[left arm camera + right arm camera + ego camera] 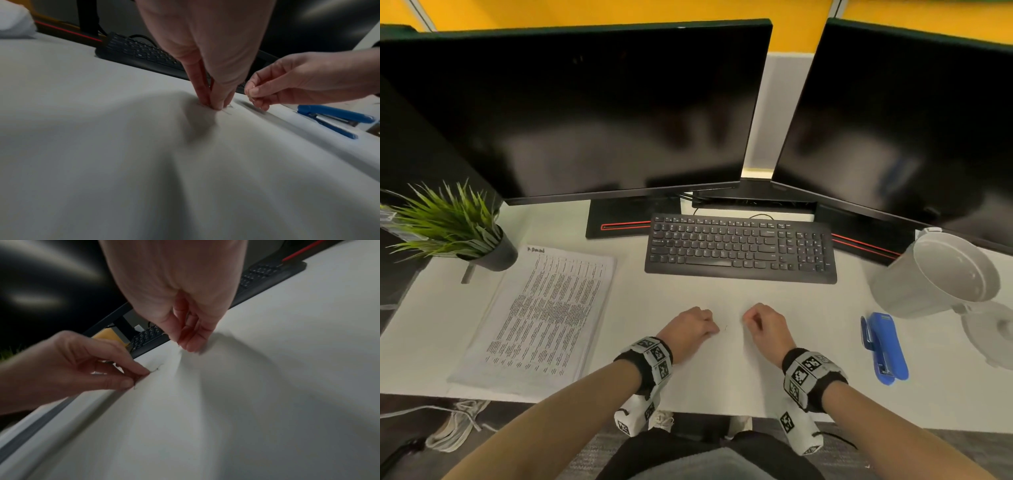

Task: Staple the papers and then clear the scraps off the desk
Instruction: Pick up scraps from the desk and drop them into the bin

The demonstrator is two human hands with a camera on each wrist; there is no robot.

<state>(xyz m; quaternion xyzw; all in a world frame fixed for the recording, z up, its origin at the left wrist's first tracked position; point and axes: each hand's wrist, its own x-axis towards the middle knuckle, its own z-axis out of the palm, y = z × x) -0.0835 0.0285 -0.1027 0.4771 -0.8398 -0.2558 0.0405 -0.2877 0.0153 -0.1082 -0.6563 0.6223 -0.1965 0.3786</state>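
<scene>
My left hand (713, 330) rests on the white desk (722, 377), thumb and forefinger pinching a bent staple scrap (156, 369) against the surface. A hand's width to the right, my right hand (748, 320) hovers just above the desk and pinches another tiny metal scrap (249, 96) between thumb and forefinger. One loose staple (725, 328) lies between the hands. The printed stack of papers (541, 318) lies at the left. The blue stapler (887, 349) lies flat at the right.
A black keyboard (739, 250) sits just beyond the hands, under two dark monitors (585, 109). A white bin (941, 274) lies tipped at the far right with its lid (993, 332) beside it. A potted plant (452, 226) stands at the left.
</scene>
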